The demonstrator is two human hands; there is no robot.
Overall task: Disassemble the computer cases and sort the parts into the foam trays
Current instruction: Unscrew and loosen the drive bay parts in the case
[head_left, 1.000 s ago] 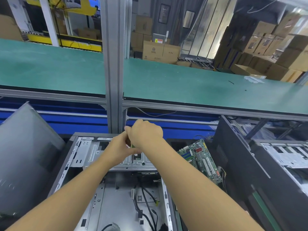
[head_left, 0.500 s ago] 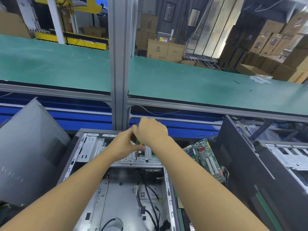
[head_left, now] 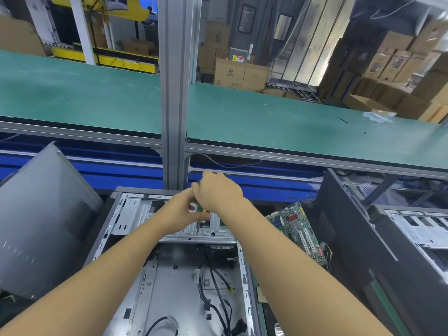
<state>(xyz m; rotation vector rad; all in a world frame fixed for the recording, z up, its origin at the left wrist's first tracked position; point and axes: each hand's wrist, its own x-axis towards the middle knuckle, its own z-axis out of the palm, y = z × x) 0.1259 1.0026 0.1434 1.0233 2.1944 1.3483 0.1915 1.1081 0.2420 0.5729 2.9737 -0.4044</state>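
Far left, the grey side panel (head_left: 43,221) leans beside the case, same spot as a second ago. The open computer case (head_left: 126,263) lies flat in front of me, near centre and mostly gutted, with loose cables (head_left: 218,289) on its floor and a metal drive cage (head_left: 135,214) across its far end. That's where the work is. A second ago both hands were bunched tight over the cage with only a sliver of green showing. Now they've drawn apart a little and the screwdriver (head_left: 200,209) is exposed: green-and-yellow handle, shaft near upright, tip down on the cage's near rail. My read is that a screw is being backed out but isn't free, so the cage can't lift yet. The left hand (head_left: 179,214) comes in from near left, thumb and fingers pinched around the lower end of the handle to steady it. The right hand (head_left: 219,194) sits above it, curled tight over the top of the handle with knuckles up and forearm running back to near right. I'd guess it does the turning. I can't see the screw head; it's too small under the shaft. Right of the case, a motherboard (head_left: 297,229) lies tilted between it and a second black case (head_left: 358,243), pulled but not sorted. No foam trays in view. The green belt (head_left: 266,117) runs across the far side.
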